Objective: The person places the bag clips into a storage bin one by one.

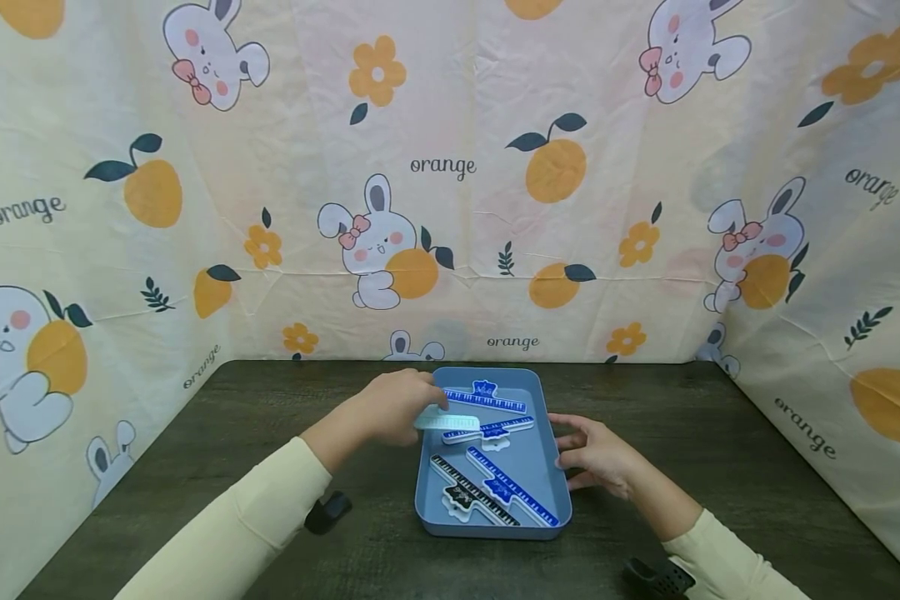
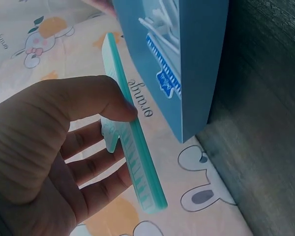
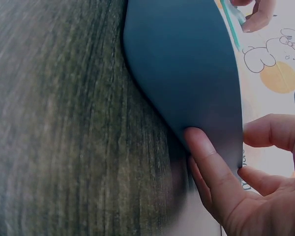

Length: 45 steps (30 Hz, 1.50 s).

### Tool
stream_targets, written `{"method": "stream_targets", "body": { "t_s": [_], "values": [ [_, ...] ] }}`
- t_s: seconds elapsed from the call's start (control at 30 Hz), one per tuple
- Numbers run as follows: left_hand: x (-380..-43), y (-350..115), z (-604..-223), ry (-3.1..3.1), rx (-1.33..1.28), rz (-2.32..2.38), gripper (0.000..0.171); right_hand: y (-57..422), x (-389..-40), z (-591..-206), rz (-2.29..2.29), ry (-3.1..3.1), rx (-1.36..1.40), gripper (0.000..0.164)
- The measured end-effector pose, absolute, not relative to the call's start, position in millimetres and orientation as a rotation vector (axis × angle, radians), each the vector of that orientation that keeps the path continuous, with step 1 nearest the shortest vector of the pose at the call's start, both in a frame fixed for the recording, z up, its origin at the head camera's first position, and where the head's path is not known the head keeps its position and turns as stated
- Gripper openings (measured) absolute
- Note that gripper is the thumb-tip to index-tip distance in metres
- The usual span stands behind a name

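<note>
My left hand (image 1: 401, 408) pinches a teal ruler clip (image 2: 137, 162) over the tray's left side. In the left wrist view the thumb presses the clip's long edge and the fingers lie behind, by its small tab. Below is a blue tray (image 1: 525, 379) holding several similar ruler clips. A blue-and-white clip (image 1: 487, 401) lies at the back, with another blue clip (image 1: 512, 426) in the middle. At the front, a black clip (image 1: 480, 497) and a slanting blue clip (image 1: 521, 492) lie side by side. My right hand (image 1: 603, 458) touches the tray's right wall with spread fingers.
The tray stands on a dark wood-grain table (image 1: 330, 533). Behind and along both sides hangs a pale cloth (image 1: 480, 242) printed with rabbits and oranges. Each wrist wears a black strap, such as the left wrist's strap (image 1: 328, 512).
</note>
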<state>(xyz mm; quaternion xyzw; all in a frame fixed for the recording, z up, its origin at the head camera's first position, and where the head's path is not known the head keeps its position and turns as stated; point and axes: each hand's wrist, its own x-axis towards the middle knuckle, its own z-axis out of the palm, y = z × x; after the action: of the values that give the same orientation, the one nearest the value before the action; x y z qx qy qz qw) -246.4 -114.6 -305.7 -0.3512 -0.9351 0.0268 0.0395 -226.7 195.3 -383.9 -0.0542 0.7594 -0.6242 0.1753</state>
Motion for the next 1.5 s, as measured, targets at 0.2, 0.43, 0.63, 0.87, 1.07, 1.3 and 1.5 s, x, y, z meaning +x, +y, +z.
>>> {"method": "stream_targets", "body": {
  "t_s": [0.2, 0.43, 0.63, 0.87, 1.07, 1.3, 1.5],
  "values": [
    [-252.8, -101.4, -309.1, -2.894, -1.106, 0.094, 0.047, 195.7, -225.9, -383.7, -1.769, 2.167, -0.130, 0.076],
    [-263.3, -86.7, -311.5, -2.971, -1.094, 0.075, 0.049, 196.8, -225.8, -384.1, -1.774, 2.162, -0.137, 0.076],
    [-273.8, -74.5, -314.3, -3.047, -1.076, 0.018, 0.051, 198.7, -226.0, -385.4, -1.769, 2.160, -0.153, 0.077],
    [-285.4, -58.6, -320.7, -3.078, -1.094, -0.086, 0.050, 199.5, -225.6, -385.3, -1.770, 2.157, -0.167, 0.077],
    [-293.8, -48.9, -329.0, -3.105, -1.100, -0.143, 0.048, 198.1, -225.4, -384.8, -1.773, 2.157, -0.155, 0.077],
    [-300.4, -42.3, -336.1, -3.182, -1.028, -0.176, 0.048, 197.8, -226.1, -384.8, -1.775, 2.149, -0.157, 0.077],
    [-303.7, -44.7, -341.1, -3.242, -0.910, -0.207, 0.047, 197.5, -226.7, -385.8, -1.778, 2.138, -0.174, 0.078]
  ]
}}
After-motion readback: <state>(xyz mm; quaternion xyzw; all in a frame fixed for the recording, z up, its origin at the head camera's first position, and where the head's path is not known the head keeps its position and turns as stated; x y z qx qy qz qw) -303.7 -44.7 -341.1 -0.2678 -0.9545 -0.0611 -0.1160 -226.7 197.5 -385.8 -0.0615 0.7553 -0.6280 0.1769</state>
